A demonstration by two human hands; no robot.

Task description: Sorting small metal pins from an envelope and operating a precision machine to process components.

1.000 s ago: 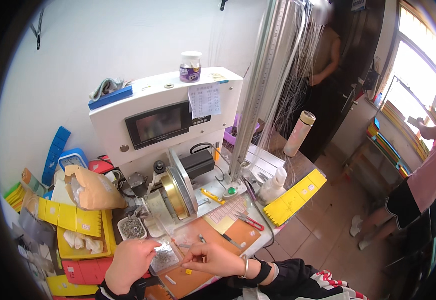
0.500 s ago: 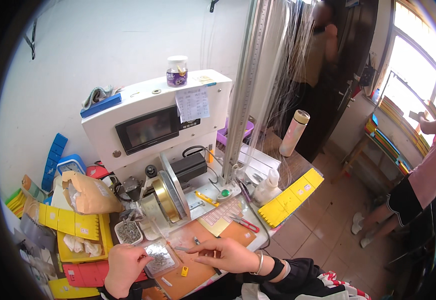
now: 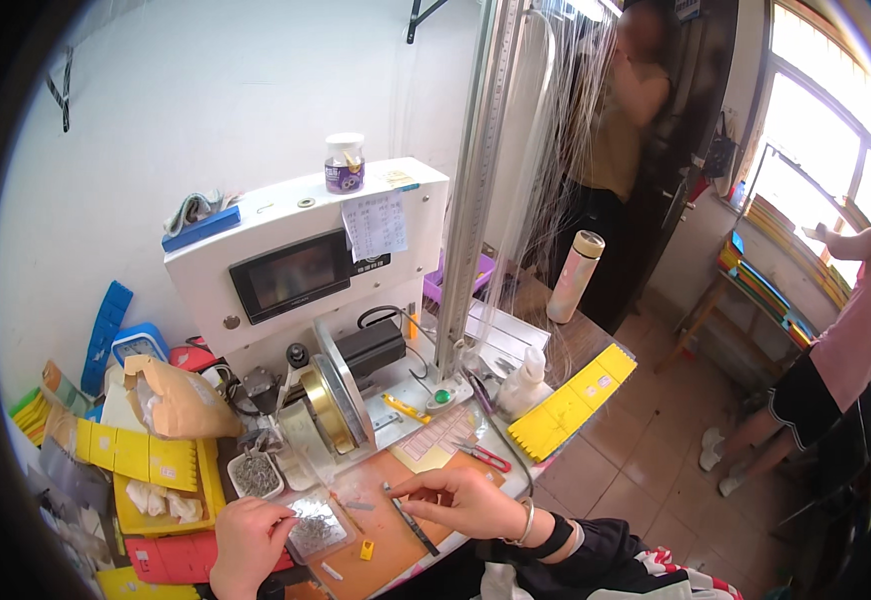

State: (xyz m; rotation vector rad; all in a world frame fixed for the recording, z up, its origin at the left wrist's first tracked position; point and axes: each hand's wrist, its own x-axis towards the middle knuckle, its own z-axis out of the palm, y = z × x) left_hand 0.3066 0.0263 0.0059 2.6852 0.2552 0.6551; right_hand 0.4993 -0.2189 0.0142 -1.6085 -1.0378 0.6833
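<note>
My left hand (image 3: 249, 545) is pinched, thumb against forefinger, at the left edge of a clear shallow tray (image 3: 340, 538). Small thin metal pieces (image 3: 314, 530) lie heaped in that tray; whatever the fingertips hold is too small to make out. My right hand (image 3: 471, 505), with a bangle and a black band at the wrist, has its bent fingers and thumb on a dark slim tool (image 3: 418, 530), which rests on the orange-brown mat. A flat grey strip (image 3: 360, 506) lies between the tray and the right fingertips. Below it sits a small yellow block (image 3: 367, 550).
A white machine with a screen (image 3: 291, 273) and a brass-coloured wheel (image 3: 329, 408) stands ahead. Red-handled scissors (image 3: 484, 456), a yellow cutter (image 3: 406, 408) and a white bottle (image 3: 524, 380) lie or stand rightward. Leftward is a yellow bin (image 3: 214, 480). Two people stand farther back.
My right hand has moved slightly right, from beside the grey strip to the dark slim tool, its fingers more bent. My left hand stays pinched by the tray. The view has shifted a little.
</note>
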